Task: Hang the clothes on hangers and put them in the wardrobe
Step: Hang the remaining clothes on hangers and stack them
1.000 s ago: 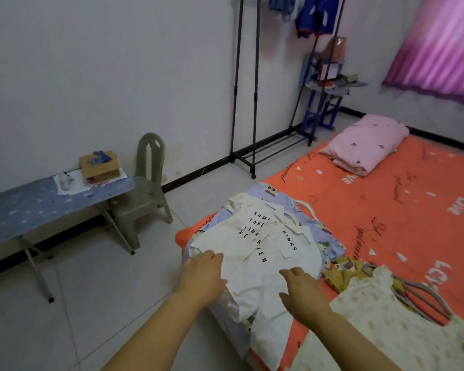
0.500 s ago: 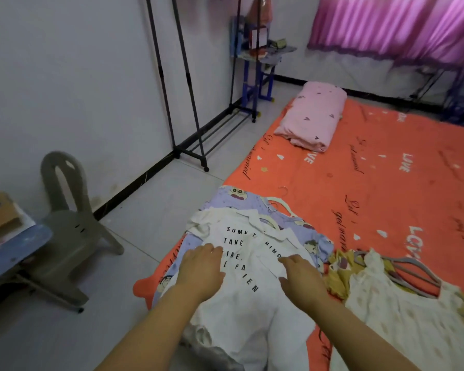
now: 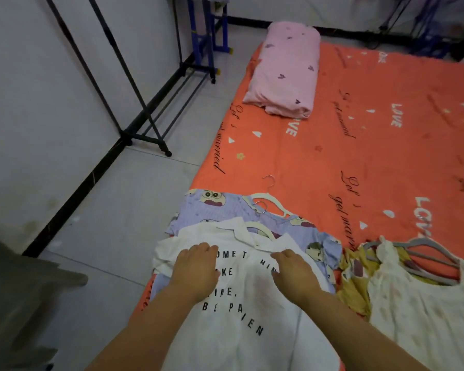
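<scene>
**White shirt [image 3: 252, 317] flat on the bed [image 3: 332, 156]**

Our left grip [image 3: 196, 271] and right grip [image 3: 292, 274] lie on it at the near edge, fingers relaxed, clasping nothing. Under it is a purple cartoon garment [image 3: 214, 210] with a white hanger [image 3: 268, 200]; farther off, a pink pillow [image 3: 287, 70].

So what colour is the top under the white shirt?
The lilac top has a cartoon-character print; the head view shows it.

One head-worn camera faces forward and down, close above the left hand [image 3: 196, 271] and right hand [image 3: 295, 274] at six o'clock.
</scene>
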Action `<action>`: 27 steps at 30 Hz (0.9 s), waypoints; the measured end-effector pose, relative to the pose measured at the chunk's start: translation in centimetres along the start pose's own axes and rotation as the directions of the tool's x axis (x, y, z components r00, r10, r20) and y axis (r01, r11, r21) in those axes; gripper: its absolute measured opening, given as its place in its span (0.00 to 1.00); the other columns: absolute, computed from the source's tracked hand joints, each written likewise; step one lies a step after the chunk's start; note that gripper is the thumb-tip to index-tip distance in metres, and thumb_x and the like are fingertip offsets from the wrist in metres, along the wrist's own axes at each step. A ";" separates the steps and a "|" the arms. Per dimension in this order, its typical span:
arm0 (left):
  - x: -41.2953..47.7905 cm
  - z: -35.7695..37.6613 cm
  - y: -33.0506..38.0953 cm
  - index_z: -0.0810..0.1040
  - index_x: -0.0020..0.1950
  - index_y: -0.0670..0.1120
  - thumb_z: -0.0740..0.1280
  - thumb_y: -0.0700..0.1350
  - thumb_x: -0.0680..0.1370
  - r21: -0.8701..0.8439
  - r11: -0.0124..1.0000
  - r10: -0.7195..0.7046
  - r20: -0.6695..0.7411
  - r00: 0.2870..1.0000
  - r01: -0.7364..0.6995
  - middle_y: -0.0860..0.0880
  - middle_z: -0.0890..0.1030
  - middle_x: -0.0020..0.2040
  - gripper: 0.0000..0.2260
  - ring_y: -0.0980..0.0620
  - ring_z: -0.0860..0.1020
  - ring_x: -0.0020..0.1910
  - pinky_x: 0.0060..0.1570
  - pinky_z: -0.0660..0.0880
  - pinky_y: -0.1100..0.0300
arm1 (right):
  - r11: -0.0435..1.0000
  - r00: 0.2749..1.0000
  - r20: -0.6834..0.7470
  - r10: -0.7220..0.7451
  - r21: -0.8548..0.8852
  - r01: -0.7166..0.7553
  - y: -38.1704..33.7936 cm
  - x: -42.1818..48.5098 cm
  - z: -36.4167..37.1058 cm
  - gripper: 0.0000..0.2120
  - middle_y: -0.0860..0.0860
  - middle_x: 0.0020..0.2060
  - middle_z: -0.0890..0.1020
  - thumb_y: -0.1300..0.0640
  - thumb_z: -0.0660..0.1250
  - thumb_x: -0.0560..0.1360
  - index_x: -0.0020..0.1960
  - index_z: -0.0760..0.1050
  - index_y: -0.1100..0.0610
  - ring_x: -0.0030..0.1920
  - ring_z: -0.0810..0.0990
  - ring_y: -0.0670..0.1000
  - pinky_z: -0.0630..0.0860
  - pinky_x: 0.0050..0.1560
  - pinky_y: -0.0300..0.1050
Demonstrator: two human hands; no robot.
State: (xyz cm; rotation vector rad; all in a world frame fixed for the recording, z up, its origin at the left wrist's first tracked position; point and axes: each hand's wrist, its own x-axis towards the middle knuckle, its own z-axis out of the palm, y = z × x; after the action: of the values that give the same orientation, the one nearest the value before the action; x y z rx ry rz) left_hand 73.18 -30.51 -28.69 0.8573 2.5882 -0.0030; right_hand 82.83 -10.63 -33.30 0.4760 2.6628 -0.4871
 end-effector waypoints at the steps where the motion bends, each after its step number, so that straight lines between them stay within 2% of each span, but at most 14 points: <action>1: 1.5 0.7 -0.2 0.63 0.70 0.48 0.59 0.52 0.79 -0.006 1.000 0.009 0.007 1.000 -0.009 0.50 0.70 0.65 0.21 0.50 0.69 0.63 0.60 0.64 0.57 | 1.000 1.000 -0.003 0.022 0.011 -0.022 0.5 1.5 0.4 0.20 0.52 0.65 0.71 0.52 0.59 0.79 0.70 0.66 0.53 0.63 0.71 0.54 0.68 0.61 0.44; 9: 11.4 7.3 -1.7 0.65 0.68 0.49 0.60 0.52 0.78 -0.073 0.997 0.020 0.006 1.000 -0.019 0.51 0.71 0.65 0.20 0.51 0.70 0.62 0.61 0.64 0.58 | 0.987 0.988 -0.041 0.151 0.057 -0.149 2.2 13.4 4.7 0.19 0.57 0.62 0.72 0.57 0.56 0.80 0.70 0.65 0.56 0.60 0.72 0.58 0.70 0.56 0.47; 14: 14.3 10.0 -1.5 0.62 0.71 0.48 0.59 0.53 0.79 -0.108 0.992 0.069 -0.004 0.998 -0.069 0.51 0.69 0.66 0.22 0.52 0.69 0.63 0.62 0.63 0.59 | 0.981 0.980 -0.044 0.193 -0.024 -0.194 2.6 17.2 7.4 0.20 0.58 0.59 0.73 0.64 0.54 0.77 0.68 0.64 0.58 0.58 0.72 0.58 0.70 0.51 0.47; 17: 15.0 10.5 -1.4 0.60 0.73 0.48 0.60 0.53 0.79 -0.134 0.988 0.079 -0.026 0.997 -0.082 0.51 0.67 0.69 0.25 0.52 0.66 0.67 0.66 0.60 0.59 | 0.976 0.974 -0.106 0.202 -0.056 -0.209 2.9 17.7 7.7 0.17 0.57 0.57 0.73 0.63 0.55 0.77 0.65 0.67 0.59 0.56 0.72 0.57 0.69 0.48 0.46; 20: 15.1 9.9 -1.4 0.58 0.74 0.48 0.60 0.53 0.79 -0.154 0.984 0.084 -0.056 0.995 -0.091 0.51 0.66 0.70 0.25 0.53 0.64 0.68 0.67 0.58 0.59 | 0.979 0.972 -0.112 0.206 0.026 -0.204 2.8 17.2 6.8 0.14 0.58 0.56 0.71 0.65 0.56 0.77 0.62 0.69 0.60 0.52 0.74 0.58 0.68 0.42 0.46; 23: 14.6 7.9 -1.0 0.60 0.74 0.48 0.60 0.51 0.79 -0.171 0.978 0.101 -0.121 0.987 -0.121 0.51 0.67 0.69 0.24 0.53 0.65 0.68 0.66 0.58 0.60 | 0.976 0.960 -0.204 0.192 0.147 -0.163 2.4 14.9 5.0 0.11 0.57 0.54 0.71 0.64 0.57 0.77 0.58 0.71 0.60 0.45 0.75 0.59 0.70 0.38 0.48; 27: 12.8 4.0 0.0 0.60 0.74 0.48 0.61 0.49 0.79 -0.202 0.961 0.141 -0.228 0.963 -0.189 0.51 0.67 0.70 0.25 0.53 0.64 0.69 0.67 0.57 0.60 | 0.975 0.936 -0.329 0.127 0.217 -0.056 1.1 9.5 2.4 0.11 0.53 0.50 0.76 0.61 0.59 0.78 0.58 0.75 0.57 0.48 0.76 0.55 0.69 0.38 0.47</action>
State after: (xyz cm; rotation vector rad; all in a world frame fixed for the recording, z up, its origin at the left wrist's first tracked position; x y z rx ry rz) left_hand 65.46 -23.71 -37.27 1.0347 2.6331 0.4414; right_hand 75.82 -8.22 -39.75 0.8104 2.9132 -0.7116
